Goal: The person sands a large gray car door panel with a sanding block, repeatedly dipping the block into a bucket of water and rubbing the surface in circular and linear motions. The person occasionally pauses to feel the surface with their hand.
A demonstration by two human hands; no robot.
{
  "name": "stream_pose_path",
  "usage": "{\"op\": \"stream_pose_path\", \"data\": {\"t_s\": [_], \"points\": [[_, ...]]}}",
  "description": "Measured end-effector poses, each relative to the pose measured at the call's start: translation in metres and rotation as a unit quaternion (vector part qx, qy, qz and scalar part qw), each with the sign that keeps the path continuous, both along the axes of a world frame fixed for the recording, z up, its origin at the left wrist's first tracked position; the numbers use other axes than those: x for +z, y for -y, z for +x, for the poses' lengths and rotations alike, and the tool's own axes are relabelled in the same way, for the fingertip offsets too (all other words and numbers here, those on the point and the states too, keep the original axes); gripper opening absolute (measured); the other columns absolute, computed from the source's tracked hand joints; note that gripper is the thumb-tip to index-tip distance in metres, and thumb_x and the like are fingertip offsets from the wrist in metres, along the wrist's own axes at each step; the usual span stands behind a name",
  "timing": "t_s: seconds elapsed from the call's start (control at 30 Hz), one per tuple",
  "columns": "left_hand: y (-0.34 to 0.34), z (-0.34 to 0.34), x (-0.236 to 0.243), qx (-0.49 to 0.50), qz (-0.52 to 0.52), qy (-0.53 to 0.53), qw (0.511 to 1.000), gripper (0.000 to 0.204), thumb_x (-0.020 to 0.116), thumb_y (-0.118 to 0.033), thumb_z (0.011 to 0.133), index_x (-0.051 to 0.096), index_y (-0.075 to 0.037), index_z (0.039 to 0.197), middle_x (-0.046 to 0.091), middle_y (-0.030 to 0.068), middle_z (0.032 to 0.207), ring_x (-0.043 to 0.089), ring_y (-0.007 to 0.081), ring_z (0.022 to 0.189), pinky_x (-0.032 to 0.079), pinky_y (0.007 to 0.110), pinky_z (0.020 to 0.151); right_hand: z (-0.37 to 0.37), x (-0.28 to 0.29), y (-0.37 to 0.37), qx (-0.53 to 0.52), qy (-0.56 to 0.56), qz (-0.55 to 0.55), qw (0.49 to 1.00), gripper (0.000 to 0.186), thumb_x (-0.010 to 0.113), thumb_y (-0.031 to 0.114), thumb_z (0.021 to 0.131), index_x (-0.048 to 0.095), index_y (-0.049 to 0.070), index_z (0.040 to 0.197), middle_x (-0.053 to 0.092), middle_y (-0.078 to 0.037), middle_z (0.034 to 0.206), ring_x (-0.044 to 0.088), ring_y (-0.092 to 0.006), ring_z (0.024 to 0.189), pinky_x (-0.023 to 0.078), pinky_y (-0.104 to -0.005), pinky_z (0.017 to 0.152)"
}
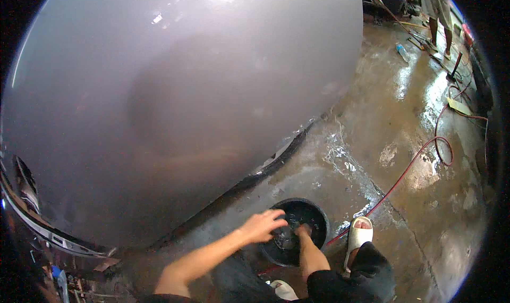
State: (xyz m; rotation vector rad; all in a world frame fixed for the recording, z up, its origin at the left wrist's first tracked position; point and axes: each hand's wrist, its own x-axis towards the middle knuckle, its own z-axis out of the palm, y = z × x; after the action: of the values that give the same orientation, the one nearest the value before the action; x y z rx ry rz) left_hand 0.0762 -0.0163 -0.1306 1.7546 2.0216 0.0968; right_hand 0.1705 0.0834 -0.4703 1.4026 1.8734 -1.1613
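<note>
A round black bucket (pixel 321 216) stands on the wet floor just in front of me, with dark liquid inside. Over its left side hovers my left hand (pixel 261 226), fingers apart and slightly curled, holding nothing. My right hand (pixel 302 230) reaches down into the bucket; its fingers are hidden by the dark inside, so what they hold, if anything, does not show. Above and to the left of the bucket spreads a large grey car body panel (pixel 212 101), its surface dull with a few bright spots.
A red hose (pixel 406 171) runs across the wet concrete floor (pixel 382 111), passing by my sandalled foot (pixel 361 233). Farther right lie a plastic bottle (pixel 403 52) and a yellowish flat piece (pixel 459 106). Another person's legs (pixel 441 34) stand at the far right.
</note>
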Motion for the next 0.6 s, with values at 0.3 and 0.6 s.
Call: {"op": "stream_pose_path", "data": {"t_s": [0.3,0.6], "points": [[-0.036,-0.058,0.154,-0.024,0.175,-0.399,0.9,0.056,0.071,-0.027,0.078,0.056,-0.02,0.132,0.035,0.0188,0.154,0.031,0.0375,0.144,0.025,0.063,0.112,-0.007,0.146,-0.043,0.264,-0.091,0.066,0.958,0.061,0.087,0.033,0.064,0.068,0.003,0.113,0.068,-0.019,0.117,0.064,-0.0376,0.11,0.052,-0.0442,0.095],[-0.049,-0.192,0.552,0.122,0.382,-0.777,0.485,0.059,0.048,-0.054,0.096,0.035,-0.036,0.151,0.033,0.0088,0.157,0.029,0.0328,0.145,0.025,0.06,0.113,-0.075,0.324,-0.236,-0.375,-0.626,-0.063,0.681,0.033,0.05,0.009,0.086,0.049,0.008,0.119,0.048,-0.011,0.125,0.055,-0.0271,0.104,0.061,-0.0397,0.06]]}}
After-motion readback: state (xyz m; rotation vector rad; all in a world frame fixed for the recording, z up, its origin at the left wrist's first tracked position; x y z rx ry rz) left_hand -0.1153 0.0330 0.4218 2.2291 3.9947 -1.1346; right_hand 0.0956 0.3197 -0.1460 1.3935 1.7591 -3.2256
